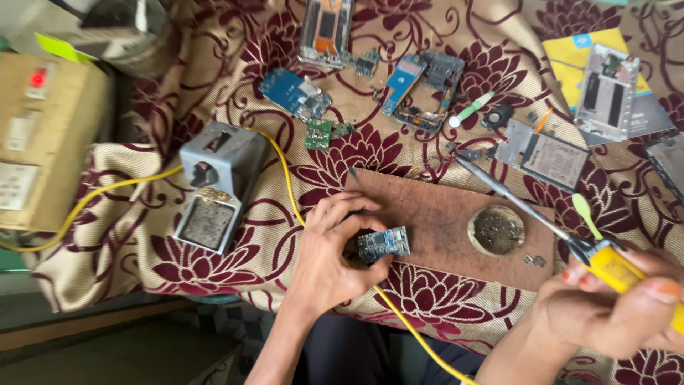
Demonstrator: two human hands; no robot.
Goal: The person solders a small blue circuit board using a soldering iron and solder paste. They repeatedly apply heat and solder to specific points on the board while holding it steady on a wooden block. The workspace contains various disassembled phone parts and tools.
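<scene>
My left hand [329, 251] pinches a small blue circuit board [383, 244] and holds it down on a brown wooden board [442, 210]. At the lower right, my right hand [618, 306] grips the yellow handle of a soldering iron [541, 214]. Its long metal shaft slants up and to the left, and the tip hangs above the wooden board's far edge. A round tin of flux [496, 230] sits on the board under the shaft. The iron's yellow cord [285, 171] runs under my left hand.
A grey soldering iron stand [217, 182] with a sponge tray sits left of the board. Opened phones, frames and loose circuit boards [424, 89] lie across the patterned cloth [235, 71] at the back. A beige box [43, 135] stands at far left.
</scene>
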